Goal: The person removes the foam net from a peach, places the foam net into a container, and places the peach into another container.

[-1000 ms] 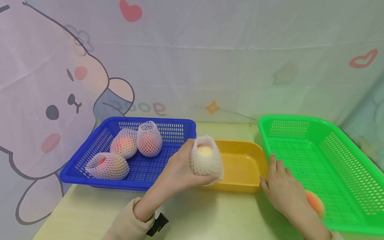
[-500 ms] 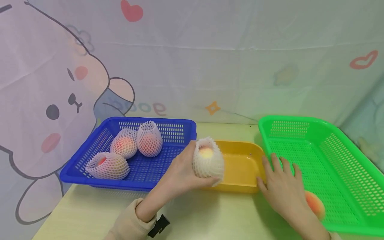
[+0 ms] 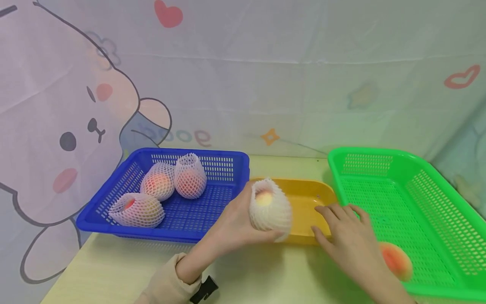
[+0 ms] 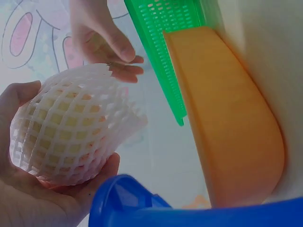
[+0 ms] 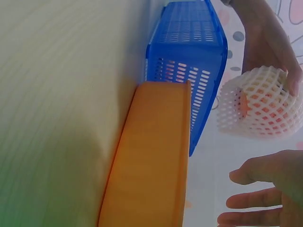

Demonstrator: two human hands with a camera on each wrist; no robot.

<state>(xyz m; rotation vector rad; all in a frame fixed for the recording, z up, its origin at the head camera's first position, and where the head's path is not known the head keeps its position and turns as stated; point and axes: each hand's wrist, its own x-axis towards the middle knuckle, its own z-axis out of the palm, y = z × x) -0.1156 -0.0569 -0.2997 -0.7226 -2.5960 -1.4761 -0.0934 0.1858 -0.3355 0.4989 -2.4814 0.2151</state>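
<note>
My left hand (image 3: 233,223) grips a peach in a white foam net (image 3: 270,211), held above the yellow tray (image 3: 307,185). The net's open end faces up, and pale yellow fruit shows inside it. In the left wrist view, thumb and fingers wrap the netted peach (image 4: 64,127) from below and the side. My right hand (image 3: 351,238) hovers over the tray's right end and the green basket's near-left edge, fingers spread and loosely bent. Nothing is in it. In the right wrist view, the right hand (image 5: 270,194) stays apart from the netted peach (image 5: 267,104).
Several netted peaches, one being an upright netted peach (image 3: 190,179), lie in the blue basket (image 3: 159,234) on the left. The green basket (image 3: 379,198) at right holds a bare peach (image 3: 396,261) near its front-left corner. A printed curtain (image 3: 265,76) hangs behind the table (image 3: 262,270).
My right hand has moved left from the green basket's rim to over the yellow tray, its fingers spreading and then bending loosely. My left hand has shifted slightly right and down with the netted peach.
</note>
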